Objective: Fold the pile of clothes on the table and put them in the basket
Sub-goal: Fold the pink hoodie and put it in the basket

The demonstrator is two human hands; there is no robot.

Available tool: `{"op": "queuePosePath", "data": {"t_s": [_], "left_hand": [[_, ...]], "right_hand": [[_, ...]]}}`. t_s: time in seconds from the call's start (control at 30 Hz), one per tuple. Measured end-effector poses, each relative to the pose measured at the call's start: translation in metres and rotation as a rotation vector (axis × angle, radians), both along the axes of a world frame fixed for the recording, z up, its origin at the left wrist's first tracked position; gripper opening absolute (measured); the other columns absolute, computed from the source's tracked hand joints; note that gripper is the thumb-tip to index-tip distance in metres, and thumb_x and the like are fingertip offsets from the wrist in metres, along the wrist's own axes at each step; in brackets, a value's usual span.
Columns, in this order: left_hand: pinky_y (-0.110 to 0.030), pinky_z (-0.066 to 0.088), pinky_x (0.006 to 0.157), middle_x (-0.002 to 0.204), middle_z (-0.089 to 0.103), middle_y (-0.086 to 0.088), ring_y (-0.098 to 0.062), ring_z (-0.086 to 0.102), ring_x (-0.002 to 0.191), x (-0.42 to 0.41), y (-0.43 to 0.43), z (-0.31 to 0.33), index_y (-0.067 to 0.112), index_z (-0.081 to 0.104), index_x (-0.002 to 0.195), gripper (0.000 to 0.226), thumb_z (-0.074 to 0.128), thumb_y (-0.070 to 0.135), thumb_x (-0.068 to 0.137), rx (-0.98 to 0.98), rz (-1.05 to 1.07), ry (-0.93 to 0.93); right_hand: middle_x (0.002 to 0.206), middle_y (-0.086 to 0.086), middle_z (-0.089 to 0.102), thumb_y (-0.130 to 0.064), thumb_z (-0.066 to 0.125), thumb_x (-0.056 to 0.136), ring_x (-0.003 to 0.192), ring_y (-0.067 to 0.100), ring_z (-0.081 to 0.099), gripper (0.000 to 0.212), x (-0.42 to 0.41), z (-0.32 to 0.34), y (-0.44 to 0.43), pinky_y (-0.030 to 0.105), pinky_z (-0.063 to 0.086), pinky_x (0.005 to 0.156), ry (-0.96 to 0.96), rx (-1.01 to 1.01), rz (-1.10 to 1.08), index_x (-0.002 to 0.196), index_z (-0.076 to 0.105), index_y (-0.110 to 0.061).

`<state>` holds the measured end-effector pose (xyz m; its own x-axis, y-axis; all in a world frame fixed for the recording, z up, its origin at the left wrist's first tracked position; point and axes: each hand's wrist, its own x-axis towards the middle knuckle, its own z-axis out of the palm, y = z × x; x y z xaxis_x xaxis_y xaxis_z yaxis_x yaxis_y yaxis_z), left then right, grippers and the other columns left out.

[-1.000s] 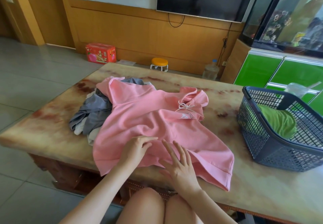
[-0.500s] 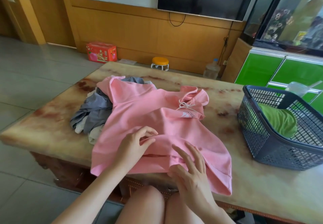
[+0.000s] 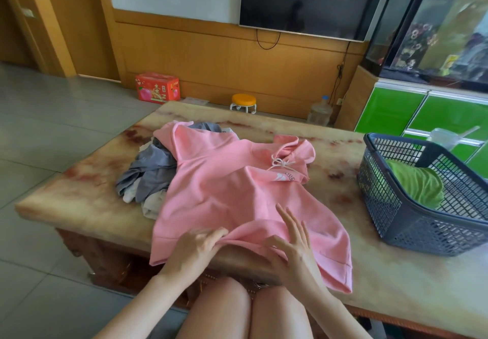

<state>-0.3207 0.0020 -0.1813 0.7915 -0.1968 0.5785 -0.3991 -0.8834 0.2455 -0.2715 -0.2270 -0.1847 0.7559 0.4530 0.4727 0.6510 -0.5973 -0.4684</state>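
Hands first: our left hand [image 3: 196, 246] has its fingers curled onto the near hem of the pink hoodie [image 3: 224, 188] and looks to be pinching it. Our right hand [image 3: 293, 246] is loose, with the fingers straight and fanned out, lying against the cloth right beside that hem. Between the two, the hem arches up off the worktop [image 3: 396, 286].

To fold it well, we reckon both hands want a proper hold on the hem, spread out toward the corners. Then we smooth the body flat before bringing anything over. The near edge hangs past the worktop's front, so it could slide toward our lap if we tug.

The hoodie itself is soft, plain pink and front side up, with a white drawstring [image 3: 280, 163] tied in a bow and a small logo on the chest. It's spread across the middle of the worktop, hood at the far side, and its left part is draped over the pile of grey clothes [image 3: 150, 175]. The basket [image 3: 412, 233] sits off to the right, well apart, with a green garment [image 3: 414, 185] in it.
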Motion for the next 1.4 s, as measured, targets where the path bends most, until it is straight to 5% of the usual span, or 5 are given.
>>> {"op": "queuePosePath", "data": {"t_s": [0.4, 0.57, 0.83, 1.13, 1.4], "left_hand": [[-0.027, 0.052, 0.088, 0.091, 0.073, 0.005, -0.005, 0.068, 0.087, -0.026, 0.024, 0.026, 0.015, 0.075, 0.088, 0.039, 0.042, 0.034, 0.095, 0.187, -0.138, -0.14], [-0.015, 0.049, 0.06, 0.068, 0.067, 0.017, 0.0, 0.062, 0.061, -0.027, 0.038, 0.02, 0.024, 0.07, 0.08, 0.031, 0.044, 0.04, 0.086, 0.216, -0.075, 0.012], [-0.014, 0.046, 0.046, 0.058, 0.062, 0.015, 0.001, 0.057, 0.052, -0.011, 0.042, -0.008, 0.025, 0.055, 0.079, 0.031, 0.083, 0.019, 0.067, 0.201, 0.027, 0.117], [-0.019, 0.032, 0.032, 0.044, 0.052, 0.003, -0.012, 0.046, 0.032, 0.004, 0.032, 0.026, 0.016, 0.068, 0.082, 0.064, 0.015, 0.048, 0.101, 0.07, 0.234, -0.068], [-0.02, 0.022, 0.029, 0.039, 0.037, 0.009, -0.007, 0.026, 0.032, -0.01, 0.038, 0.041, 0.018, 0.066, 0.074, 0.031, 0.049, 0.03, 0.096, 0.211, 0.117, -0.149]], "right_hand": [[0.138, -0.002, 0.042, -0.036, 0.049, 0.092, 0.126, 0.016, 0.038, 0.012, -0.01, 0.012, -0.003, 0.021, 0.037, 0.096, -0.082, -0.085, 0.111, 0.091, 0.057, -0.026], [0.08, -0.015, 0.056, -0.023, 0.054, 0.091, 0.07, 0.007, 0.056, 0.017, -0.012, -0.008, -0.002, 0.019, 0.033, 0.055, 0.053, -0.14, 0.108, 0.089, 0.04, -0.031], [0.113, -0.033, 0.05, -0.069, 0.052, 0.069, 0.101, -0.007, 0.05, 0.056, 0.001, -0.006, -0.03, 0.015, 0.04, 0.083, 0.231, -0.177, 0.03, 0.118, 0.045, -0.043], [0.141, -0.005, 0.042, -0.053, 0.065, 0.071, 0.127, 0.01, 0.04, 0.075, -0.008, -0.027, -0.053, 0.027, 0.036, 0.099, 0.03, -0.207, -0.123, 0.135, 0.034, -0.029], [0.065, -0.011, 0.068, -0.005, 0.077, 0.06, 0.049, 0.009, 0.061, 0.045, -0.004, -0.016, -0.092, 0.02, 0.041, 0.039, -0.191, -0.187, -0.351, 0.091, 0.065, -0.034]]}}
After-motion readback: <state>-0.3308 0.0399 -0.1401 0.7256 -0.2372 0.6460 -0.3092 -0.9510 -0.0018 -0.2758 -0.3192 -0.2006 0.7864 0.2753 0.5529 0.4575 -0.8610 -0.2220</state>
